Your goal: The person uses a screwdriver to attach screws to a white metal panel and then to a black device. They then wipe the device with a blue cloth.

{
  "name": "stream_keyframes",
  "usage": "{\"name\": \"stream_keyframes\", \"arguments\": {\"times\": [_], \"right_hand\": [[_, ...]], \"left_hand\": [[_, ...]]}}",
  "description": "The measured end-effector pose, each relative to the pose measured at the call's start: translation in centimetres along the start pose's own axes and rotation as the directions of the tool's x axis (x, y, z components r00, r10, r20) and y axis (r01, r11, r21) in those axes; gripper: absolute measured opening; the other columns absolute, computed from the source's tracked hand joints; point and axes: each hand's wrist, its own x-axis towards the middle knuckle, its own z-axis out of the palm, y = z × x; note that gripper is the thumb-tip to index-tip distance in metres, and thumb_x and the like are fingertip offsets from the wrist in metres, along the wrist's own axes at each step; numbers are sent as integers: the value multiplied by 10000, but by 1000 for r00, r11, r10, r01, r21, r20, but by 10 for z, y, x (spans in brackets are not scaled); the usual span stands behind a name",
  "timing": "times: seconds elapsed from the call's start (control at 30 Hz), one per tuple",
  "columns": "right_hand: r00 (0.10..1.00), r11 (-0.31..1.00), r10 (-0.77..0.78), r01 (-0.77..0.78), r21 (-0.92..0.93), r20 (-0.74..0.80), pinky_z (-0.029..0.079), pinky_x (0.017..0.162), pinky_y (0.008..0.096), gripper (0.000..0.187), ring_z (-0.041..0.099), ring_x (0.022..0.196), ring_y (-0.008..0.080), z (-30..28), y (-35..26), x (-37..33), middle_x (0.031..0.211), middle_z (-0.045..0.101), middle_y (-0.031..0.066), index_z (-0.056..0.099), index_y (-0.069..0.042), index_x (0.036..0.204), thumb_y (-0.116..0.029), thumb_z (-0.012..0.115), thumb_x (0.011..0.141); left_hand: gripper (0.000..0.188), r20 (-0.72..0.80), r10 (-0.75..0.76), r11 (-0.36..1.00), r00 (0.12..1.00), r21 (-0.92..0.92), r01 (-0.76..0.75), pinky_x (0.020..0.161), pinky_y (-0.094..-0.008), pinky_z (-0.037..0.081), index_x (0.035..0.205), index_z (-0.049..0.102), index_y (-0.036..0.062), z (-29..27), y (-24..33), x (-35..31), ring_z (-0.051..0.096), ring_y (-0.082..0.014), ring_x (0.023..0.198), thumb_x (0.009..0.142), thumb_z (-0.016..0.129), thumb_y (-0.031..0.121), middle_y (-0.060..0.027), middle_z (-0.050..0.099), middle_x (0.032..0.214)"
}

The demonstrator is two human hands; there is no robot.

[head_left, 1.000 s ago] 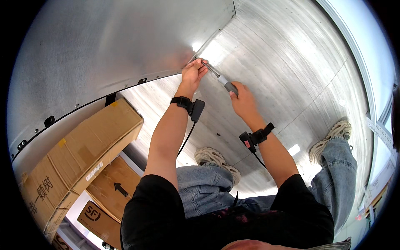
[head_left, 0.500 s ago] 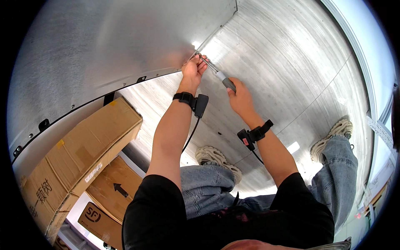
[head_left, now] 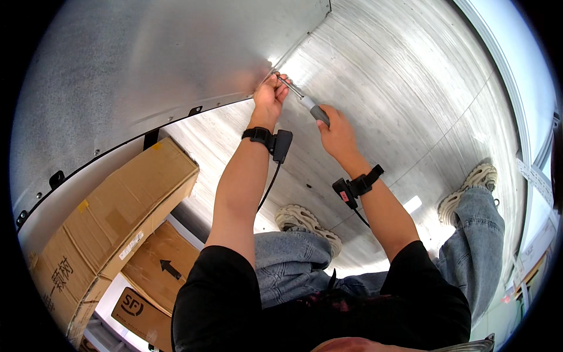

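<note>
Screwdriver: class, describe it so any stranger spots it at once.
Find the big metal panel, upper left. Right of it, over pale floor, the right grip holds the screwdriver. Among its neighbours, only it has a grey handle and thin metal shaft.

- A screwdriver (head_left: 308, 103) with a two-tone grey handle and thin metal shaft is slanting up and leftward from the right hand (head_left: 340, 138), its far end reaching the fingers of the left hand (head_left: 268, 102).
- A large, dull grey metal panel (head_left: 170, 61) is spreading across the upper left, its corner sitting by those fingers.
</note>
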Motion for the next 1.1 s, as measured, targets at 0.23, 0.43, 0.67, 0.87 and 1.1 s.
{"name": "stream_keyframes", "arguments": {"times": [0.23,0.43,0.67,0.87,1.1], "right_hand": [[996,997,-77,77,4,-42,463,768,430,316,584,895,362,3,5,-1,1025,578,173,539,-109,1175,-122,608,867],[1000,1000,7,-7,11,18,464,771,433,334,583,896,365,-1,-4,-2,1030,578,176,535,-101,1201,-127,602,876],[999,999,-39,39,-16,0,466,770,429,325,583,883,361,3,-3,0,1034,574,173,537,-95,1203,-139,597,886],[997,998,-65,64,-29,-42,480,727,415,322,595,830,336,4,-1,1,964,556,172,553,-99,1201,-147,597,887],[984,985,-90,112,135,-155,484,707,357,330,597,762,257,25,29,5,978,542,162,534,-57,1219,-153,587,907]], "left_hand": [[177,-7,5,1000,1000,-1,-5,589,-201,545,1011,597,97,-2,0,-1,677,-147,821,989,454,197,-36,684,926],[180,9,13,1000,1000,13,-13,580,-199,555,1006,607,88,0,2,-6,677,-134,795,984,464,195,-35,685,914],[156,-19,12,999,1000,-42,-13,550,-209,545,980,610,78,-2,2,-2,682,-148,761,970,486,172,-52,690,898],[185,-45,-6,1000,999,-26,5,605,-206,529,1000,605,89,1,4,-5,675,-138,833,984,445,182,-35,690,944],[189,-74,-18,1000,997,-25,16,635,-205,492,998,600,106,10,5,-6,673,-139,837,982,433,194,-28,692,942]]}}
